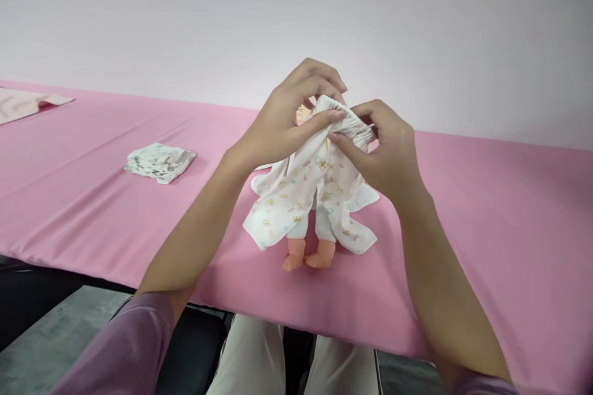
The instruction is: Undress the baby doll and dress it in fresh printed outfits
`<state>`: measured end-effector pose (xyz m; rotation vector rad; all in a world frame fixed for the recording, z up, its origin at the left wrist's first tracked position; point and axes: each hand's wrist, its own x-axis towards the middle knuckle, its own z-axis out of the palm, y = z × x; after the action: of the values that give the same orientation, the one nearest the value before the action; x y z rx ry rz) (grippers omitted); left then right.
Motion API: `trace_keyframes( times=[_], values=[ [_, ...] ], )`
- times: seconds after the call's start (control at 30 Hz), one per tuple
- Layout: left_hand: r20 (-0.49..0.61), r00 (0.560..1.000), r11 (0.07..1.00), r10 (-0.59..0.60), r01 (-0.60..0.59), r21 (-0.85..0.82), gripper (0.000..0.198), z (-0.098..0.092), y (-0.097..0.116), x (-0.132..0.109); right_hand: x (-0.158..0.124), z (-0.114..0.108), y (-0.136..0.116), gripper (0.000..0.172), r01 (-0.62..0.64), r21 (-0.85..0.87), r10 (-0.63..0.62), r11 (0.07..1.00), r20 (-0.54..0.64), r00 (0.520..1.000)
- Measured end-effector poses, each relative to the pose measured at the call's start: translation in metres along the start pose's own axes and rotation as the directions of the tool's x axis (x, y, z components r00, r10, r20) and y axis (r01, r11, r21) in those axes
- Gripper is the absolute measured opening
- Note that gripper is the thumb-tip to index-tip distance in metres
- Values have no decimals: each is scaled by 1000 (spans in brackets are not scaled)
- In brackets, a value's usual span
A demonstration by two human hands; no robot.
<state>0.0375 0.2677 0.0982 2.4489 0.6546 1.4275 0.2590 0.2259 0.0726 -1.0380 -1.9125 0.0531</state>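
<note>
A doll lies on the pink cloth with its bare feet [308,254] toward me and white fabric on its legs. Over it hangs a pair of small white baby pants [296,194] with a little coloured print and a gathered elastic waistband. My left hand [296,111] pinches the waistband between thumb and fingers from the left. From the right, my right hand [386,145] grips the same band, thumb in front and fingers behind. Most of the doll's body and head is hidden behind the pants and my hands.
A folded white patterned cloth [160,162] rests to the left on the pink table cover [92,197]. Farther left lies a pale pink fabric piece [23,105]. A white wall or panel [185,24] rises behind the table. The table's front edge is close to my lap.
</note>
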Motion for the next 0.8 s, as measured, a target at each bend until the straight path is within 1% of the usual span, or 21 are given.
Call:
trace_keyframes(
  times=[0.1, 0.2, 0.33, 0.43, 0.47, 0.5, 0.53, 0.6, 0.63, 0.67, 0.7, 0.73, 0.8],
  values=[
    [7, 999, 996, -50, 51, -77, 28, 0, -3, -4, -2, -5, 3, 38, -74, 95, 70, 993, 45, 996],
    [61, 995, 986, -79, 87, -140, 38, 0, -15, -6, -5, -10, 4, 41, -144, 202, 126, 969, 99, 987],
    [109, 991, 982, -78, 95, -165, 48, 2, -24, -6, -5, -15, 9, 44, -167, 344, 118, 924, 159, 980],
    [127, 990, 979, -59, 82, -188, 51, 4, -23, -4, -3, -15, 15, 43, -244, 428, 131, 870, 278, 952],
    [130, 990, 977, -59, 83, -194, 52, 4, -22, -4, -2, -14, 16, 43, -276, 440, 125, 855, 342, 931],
    [133, 989, 976, -63, 89, -198, 52, 5, -21, -4, -2, -13, 17, 43, -306, 439, 106, 845, 423, 900],
    [140, 988, 975, -72, 100, -200, 54, 5, -20, -3, -2, -11, 18, 44, -334, 424, 79, 842, 515, 854],
    [162, 982, 969, -99, 132, -208, 56, 5, -19, -4, -1, -9, 19, 44, -381, 353, 45, 855, 680, 732],
    [179, 978, 964, -110, 149, -219, 56, 4, -19, -4, -2, -9, 19, 42, -398, 311, 51, 863, 730, 682],
    [203, 973, 959, -114, 161, -234, 56, 3, -19, -5, -2, -9, 18, 38, -407, 281, 64, 869, 752, 657],
    [233, 966, 953, -110, 169, -251, 55, 1, -20, -6, -2, -9, 18, 36, -404, 279, 76, 871, 737, 672],
    [269, 958, 948, -98, 172, -266, 54, -1, -21, -7, -3, -10, 18, 34, -387, 308, 80, 869, 684, 725],
    [350, 934, 947, -71, 173, -271, 51, -5, -22, -8, -4, -11, 17, 34, -302, 416, 60, 858, 503, 862]
  ],
)
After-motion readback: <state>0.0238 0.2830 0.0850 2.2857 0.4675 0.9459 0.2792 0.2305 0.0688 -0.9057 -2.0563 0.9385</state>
